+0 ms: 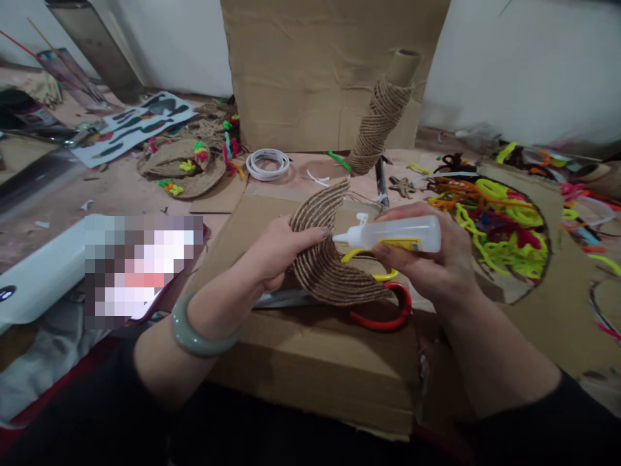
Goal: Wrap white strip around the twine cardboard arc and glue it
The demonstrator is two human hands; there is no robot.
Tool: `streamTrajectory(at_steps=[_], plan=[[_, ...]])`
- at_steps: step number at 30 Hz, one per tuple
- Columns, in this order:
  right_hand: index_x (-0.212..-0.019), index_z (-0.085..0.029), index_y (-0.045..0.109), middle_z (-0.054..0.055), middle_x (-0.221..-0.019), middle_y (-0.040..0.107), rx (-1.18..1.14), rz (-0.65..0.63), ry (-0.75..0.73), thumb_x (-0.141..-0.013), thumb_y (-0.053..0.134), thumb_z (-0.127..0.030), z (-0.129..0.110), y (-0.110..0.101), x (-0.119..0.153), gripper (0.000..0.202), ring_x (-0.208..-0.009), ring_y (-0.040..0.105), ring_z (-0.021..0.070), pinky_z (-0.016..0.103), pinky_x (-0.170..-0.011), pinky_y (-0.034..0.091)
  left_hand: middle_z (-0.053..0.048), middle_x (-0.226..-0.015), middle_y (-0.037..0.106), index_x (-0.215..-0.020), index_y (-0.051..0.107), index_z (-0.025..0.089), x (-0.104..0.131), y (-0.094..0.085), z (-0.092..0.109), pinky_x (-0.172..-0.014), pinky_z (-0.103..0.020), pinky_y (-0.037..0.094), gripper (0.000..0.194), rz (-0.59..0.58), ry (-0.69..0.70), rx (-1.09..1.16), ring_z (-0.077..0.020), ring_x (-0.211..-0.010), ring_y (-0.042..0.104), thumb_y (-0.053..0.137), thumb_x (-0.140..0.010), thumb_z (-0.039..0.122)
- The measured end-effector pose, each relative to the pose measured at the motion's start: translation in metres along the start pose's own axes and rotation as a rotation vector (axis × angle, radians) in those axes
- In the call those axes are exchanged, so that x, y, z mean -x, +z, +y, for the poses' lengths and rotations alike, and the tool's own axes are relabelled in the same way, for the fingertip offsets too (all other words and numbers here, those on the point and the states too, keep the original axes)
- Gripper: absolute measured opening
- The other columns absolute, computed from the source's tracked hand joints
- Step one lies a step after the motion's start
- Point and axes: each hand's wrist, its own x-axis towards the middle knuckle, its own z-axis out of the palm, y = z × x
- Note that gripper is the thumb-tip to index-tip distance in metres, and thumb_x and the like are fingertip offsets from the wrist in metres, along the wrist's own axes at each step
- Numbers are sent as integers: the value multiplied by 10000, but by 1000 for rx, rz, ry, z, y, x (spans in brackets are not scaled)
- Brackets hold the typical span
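Note:
My left hand grips a crescent-shaped piece covered in rows of twine, thumb on its front face and fingers behind. In my right hand is a clear plastic glue bottle, held on its side. Its narrow nozzle points left, at the crescent's inner edge beside my left thumb; whether they touch I cannot tell. A small white cap hangs open above the bottle's neck. Behind and below the crescent lie scissors with a red handle and another yellow handle, both partly hidden.
Under my hands is a cardboard box. Behind stand a cardboard panel and a twine-wound tube. Bright pipe cleaners fill the right side. At left lie a phone, a white roll of cord and twine pieces.

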Motion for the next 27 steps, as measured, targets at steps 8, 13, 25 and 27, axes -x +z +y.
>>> streamTrajectory(at_steps=[8,13,25,27], plan=[[-811,-254,632,-14,-736,702,62,12,-1,-694,776,-368,0,0,-2,217,-559,608,148,279,-490,492,-76,-767,720,-944,682,99,0,0,0,-735,-372,572,343,28,-26,-31,-220,-726,695,772,-643,236],[-815,-251,639,-27,-686,685,61,13,-30,-698,772,-339,1,-1,0,198,-537,591,139,268,-475,473,-73,-768,721,-926,679,104,0,-1,0,-736,-368,572,322,14,-21,-33,-213,-717,692,769,-646,234],[-832,-263,636,-11,-740,662,83,31,-48,-731,758,-357,2,0,0,185,-595,586,152,295,-517,482,-62,-751,711,-929,679,96,1,1,1,-715,-346,571,309,16,-27,-27,-197,-695,683,758,-653,211],[-849,-258,633,-11,-750,658,87,23,-44,-737,756,-358,3,0,1,194,-602,586,149,292,-522,480,-62,-758,712,-917,680,102,1,1,1,-698,-336,570,305,24,-22,-34,-195,-690,681,763,-642,205]])
